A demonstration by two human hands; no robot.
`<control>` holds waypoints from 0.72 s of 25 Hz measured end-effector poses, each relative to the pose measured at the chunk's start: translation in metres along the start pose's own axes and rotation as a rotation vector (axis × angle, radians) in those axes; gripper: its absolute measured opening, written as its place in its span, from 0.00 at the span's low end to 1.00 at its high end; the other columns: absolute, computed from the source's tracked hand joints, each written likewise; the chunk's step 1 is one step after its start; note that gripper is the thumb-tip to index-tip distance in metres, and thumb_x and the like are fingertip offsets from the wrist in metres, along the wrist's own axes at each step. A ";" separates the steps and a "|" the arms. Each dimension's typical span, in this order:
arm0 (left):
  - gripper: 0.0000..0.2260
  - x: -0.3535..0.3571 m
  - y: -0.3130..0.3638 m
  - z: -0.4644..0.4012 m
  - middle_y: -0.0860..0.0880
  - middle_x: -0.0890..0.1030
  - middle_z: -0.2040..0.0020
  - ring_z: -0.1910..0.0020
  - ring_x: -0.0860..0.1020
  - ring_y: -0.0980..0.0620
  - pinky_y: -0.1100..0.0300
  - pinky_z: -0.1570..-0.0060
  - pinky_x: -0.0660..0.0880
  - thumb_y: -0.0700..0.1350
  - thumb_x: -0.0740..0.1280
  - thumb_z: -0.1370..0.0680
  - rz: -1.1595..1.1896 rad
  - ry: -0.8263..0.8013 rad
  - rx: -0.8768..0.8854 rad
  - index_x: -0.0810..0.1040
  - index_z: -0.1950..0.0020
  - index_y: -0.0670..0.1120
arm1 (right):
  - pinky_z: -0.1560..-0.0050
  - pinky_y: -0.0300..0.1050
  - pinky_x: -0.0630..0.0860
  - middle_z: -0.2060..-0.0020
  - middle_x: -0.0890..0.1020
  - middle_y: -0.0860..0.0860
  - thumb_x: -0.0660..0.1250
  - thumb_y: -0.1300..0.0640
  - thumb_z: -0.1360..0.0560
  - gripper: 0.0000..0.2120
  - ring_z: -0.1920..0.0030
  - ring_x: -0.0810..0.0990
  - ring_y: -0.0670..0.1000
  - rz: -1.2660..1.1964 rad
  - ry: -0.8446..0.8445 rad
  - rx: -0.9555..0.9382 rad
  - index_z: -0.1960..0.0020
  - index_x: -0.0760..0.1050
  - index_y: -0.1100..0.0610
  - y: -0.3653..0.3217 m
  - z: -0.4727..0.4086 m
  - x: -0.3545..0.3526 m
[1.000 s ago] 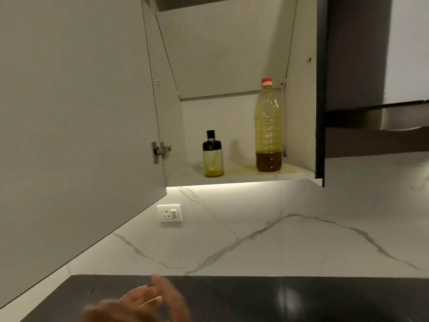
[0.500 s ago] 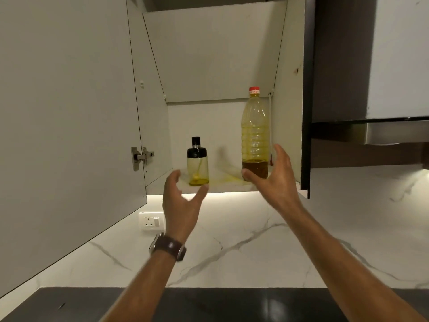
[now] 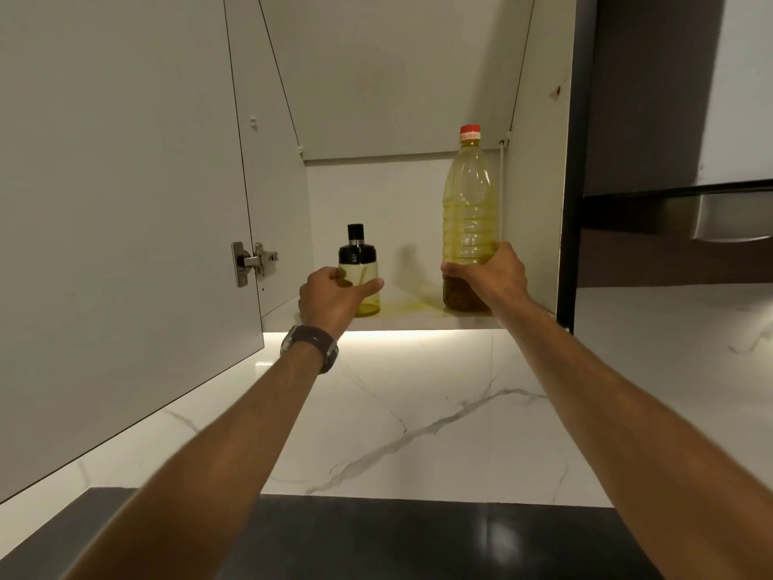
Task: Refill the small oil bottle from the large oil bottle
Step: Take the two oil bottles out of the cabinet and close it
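Cabinet door (image 3: pixel 117 203) open left, hinge (image 3: pixel 251 261) — countertop (image 3: pixel 418 537) below

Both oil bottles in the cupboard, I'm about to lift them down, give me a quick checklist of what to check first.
1. Left hand grips the small oil bottle round its body: ok.
2. Right hand grips the large oil bottle low on its body: ok.
3. Red cap on the large bottle: on, ok; tightness, cannot tell.
4. Black top on the small bottle: on, ok.
5. Cupboard door swung open, clear of the way out: ok.
6. Shelf dry: not ok, yellow oily stain between the bottles; bases may be slippery.
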State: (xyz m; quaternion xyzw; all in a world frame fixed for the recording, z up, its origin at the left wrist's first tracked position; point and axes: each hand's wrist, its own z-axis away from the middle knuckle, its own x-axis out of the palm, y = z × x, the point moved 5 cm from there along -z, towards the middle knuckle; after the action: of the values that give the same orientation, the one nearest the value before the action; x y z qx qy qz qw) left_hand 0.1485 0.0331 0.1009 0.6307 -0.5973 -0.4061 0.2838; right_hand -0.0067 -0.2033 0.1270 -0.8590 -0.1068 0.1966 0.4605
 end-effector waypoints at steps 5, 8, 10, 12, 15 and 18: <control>0.27 -0.002 0.001 0.000 0.51 0.85 0.54 0.55 0.86 0.50 0.54 0.53 0.85 0.56 0.85 0.38 0.017 0.031 0.012 0.84 0.44 0.45 | 0.48 0.50 0.82 0.50 0.82 0.48 0.83 0.44 0.39 0.28 0.50 0.82 0.53 -0.008 0.018 0.014 0.46 0.74 0.49 0.001 0.000 0.000; 0.26 -0.005 0.005 0.010 0.51 0.85 0.54 0.55 0.85 0.51 0.50 0.48 0.84 0.57 0.84 0.36 -0.009 0.057 0.075 0.85 0.45 0.46 | 0.51 0.48 0.80 0.51 0.80 0.46 0.83 0.43 0.39 0.28 0.50 0.82 0.52 0.006 0.027 -0.029 0.45 0.74 0.48 -0.001 0.006 -0.004; 0.25 -0.010 0.009 0.019 0.52 0.86 0.55 0.55 0.85 0.52 0.51 0.47 0.83 0.59 0.84 0.36 0.001 0.080 0.112 0.85 0.46 0.47 | 0.51 0.47 0.80 0.50 0.82 0.47 0.83 0.41 0.39 0.31 0.50 0.82 0.52 0.020 0.026 -0.043 0.42 0.76 0.51 -0.002 0.011 -0.008; 0.24 -0.015 0.014 0.031 0.53 0.86 0.56 0.55 0.85 0.53 0.52 0.48 0.83 0.59 0.84 0.37 0.050 0.083 0.140 0.86 0.47 0.47 | 0.48 0.49 0.82 0.46 0.83 0.49 0.83 0.40 0.39 0.35 0.49 0.83 0.52 0.028 0.025 -0.053 0.37 0.77 0.52 -0.004 0.020 -0.014; 0.21 -0.026 0.020 0.057 0.55 0.87 0.56 0.56 0.86 0.56 0.58 0.52 0.82 0.57 0.84 0.36 0.118 0.035 0.202 0.85 0.48 0.50 | 0.47 0.50 0.84 0.45 0.83 0.47 0.83 0.39 0.39 0.38 0.48 0.83 0.51 -0.005 0.013 -0.114 0.34 0.76 0.51 -0.009 0.050 -0.029; 0.20 -0.042 0.012 0.091 0.57 0.87 0.57 0.56 0.85 0.58 0.66 0.54 0.79 0.60 0.83 0.36 0.164 -0.025 0.247 0.85 0.48 0.55 | 0.55 0.41 0.81 0.51 0.81 0.39 0.83 0.38 0.42 0.36 0.51 0.82 0.45 -0.072 -0.009 -0.172 0.39 0.74 0.45 -0.003 0.096 -0.048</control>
State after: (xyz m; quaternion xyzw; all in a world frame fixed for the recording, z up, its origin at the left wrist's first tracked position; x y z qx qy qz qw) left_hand 0.0662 0.0845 0.0722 0.6047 -0.6959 -0.3126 0.2289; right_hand -0.0919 -0.1473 0.0928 -0.8901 -0.1563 0.1740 0.3912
